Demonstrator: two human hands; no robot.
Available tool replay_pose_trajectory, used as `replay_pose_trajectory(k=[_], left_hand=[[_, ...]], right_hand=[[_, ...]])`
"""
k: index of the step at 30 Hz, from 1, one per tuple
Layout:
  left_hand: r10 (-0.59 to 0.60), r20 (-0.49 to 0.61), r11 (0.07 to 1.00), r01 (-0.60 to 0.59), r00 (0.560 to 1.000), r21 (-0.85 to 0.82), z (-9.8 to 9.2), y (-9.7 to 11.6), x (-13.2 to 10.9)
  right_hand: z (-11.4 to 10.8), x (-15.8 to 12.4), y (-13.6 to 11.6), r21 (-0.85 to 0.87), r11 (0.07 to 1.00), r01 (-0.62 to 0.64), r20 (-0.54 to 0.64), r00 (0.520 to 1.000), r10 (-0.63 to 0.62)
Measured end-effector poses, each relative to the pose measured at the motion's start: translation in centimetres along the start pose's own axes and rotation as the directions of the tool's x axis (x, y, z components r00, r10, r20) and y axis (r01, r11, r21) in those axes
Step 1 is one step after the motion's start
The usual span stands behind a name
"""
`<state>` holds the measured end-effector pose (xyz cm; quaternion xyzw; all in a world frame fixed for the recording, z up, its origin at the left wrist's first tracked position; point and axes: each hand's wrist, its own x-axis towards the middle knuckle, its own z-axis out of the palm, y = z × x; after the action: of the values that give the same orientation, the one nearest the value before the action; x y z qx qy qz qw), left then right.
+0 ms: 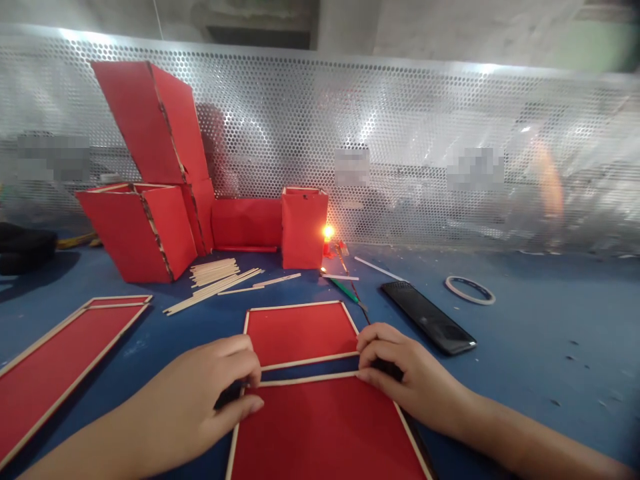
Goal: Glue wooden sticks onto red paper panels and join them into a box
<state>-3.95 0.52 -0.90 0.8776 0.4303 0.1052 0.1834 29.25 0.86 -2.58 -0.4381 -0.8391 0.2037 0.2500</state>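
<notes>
A black phone (427,316) lies before a perforated metal screen (410,113).

Left hand (213,380), right hand (403,363), red panels (325,430)

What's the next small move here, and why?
I'd probably ease the smaller red panel toward the larger red panel until they meet. They lie apart, facing across a narrow strip of blue table, and the left hand and right hand are at opposite ends of that gap.
</notes>
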Motion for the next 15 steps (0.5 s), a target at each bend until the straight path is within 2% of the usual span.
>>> replay_pose_trajectory(k=[6,13,15], left_hand=[[0.038,-0.113,0.998,-0.033,0.993,0.044,0.1,-0.8,0.0],[-0.054,-0.050,0.996,0.057,0.997,0.061,-0.6,-0.4,0.1],[-0.041,-0.092,0.997,0.047,0.995,0.062,-0.6,-0.5,0.1]], right_hand=[[0.2,0.8,0.1,-0.065,0.998,0.024,-0.036,0.999,-0.026],[0.4,1.1,0.2,-0.083,0.995,0.052,-0.062,0.996,-0.057],[0.5,1.2,0.2,-0.079,0.995,0.057,-0.073,0.995,-0.062]])
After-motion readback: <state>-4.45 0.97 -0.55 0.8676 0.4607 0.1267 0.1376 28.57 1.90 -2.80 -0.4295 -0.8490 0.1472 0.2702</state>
